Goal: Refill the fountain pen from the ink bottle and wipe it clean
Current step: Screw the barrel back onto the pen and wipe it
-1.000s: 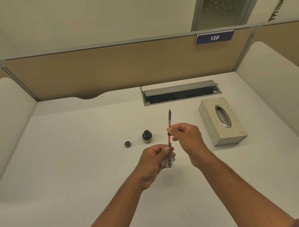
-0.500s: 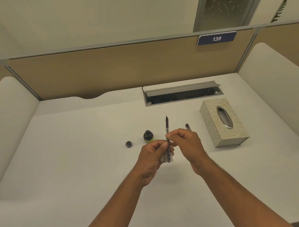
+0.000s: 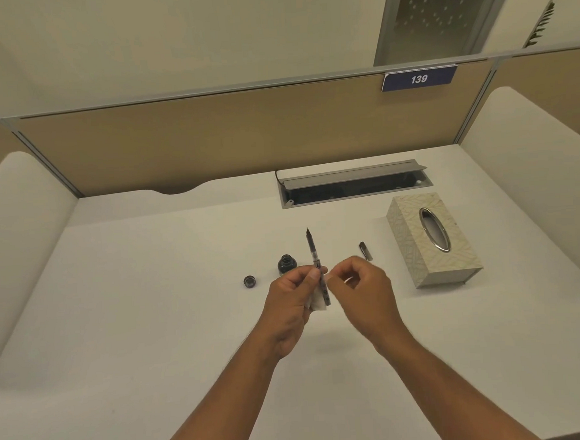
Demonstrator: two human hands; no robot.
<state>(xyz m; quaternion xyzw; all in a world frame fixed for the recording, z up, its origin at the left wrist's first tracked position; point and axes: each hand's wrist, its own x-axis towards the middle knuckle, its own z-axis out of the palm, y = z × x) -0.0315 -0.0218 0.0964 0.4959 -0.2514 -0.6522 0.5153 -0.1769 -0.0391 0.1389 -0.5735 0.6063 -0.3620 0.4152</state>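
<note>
My left hand [image 3: 294, 301] grips the lower barrel of the fountain pen [image 3: 315, 258] together with a small white piece of tissue [image 3: 318, 301]. The pen stands nearly upright with its nib pointing up and away. My right hand [image 3: 363, 289] hovers just right of the pen, fingers curled and nothing visible in them. I cannot tell whether its fingertips touch the barrel. The open ink bottle [image 3: 286, 265] stands on the desk behind my left hand. Its black cap [image 3: 249, 281] lies to its left. The pen cap [image 3: 365, 250] lies on the desk behind my right hand.
A patterned tissue box [image 3: 432, 243] with a metal-rimmed slot sits at the right. An open cable tray [image 3: 353, 185] is set into the white desk [image 3: 136, 309] at the back. Padded dividers close in the left, right and back.
My right hand slid down from the pen's upper part and drew slightly to the right. The red section seen a second ago no longer shows, and the pen cap has come into view.
</note>
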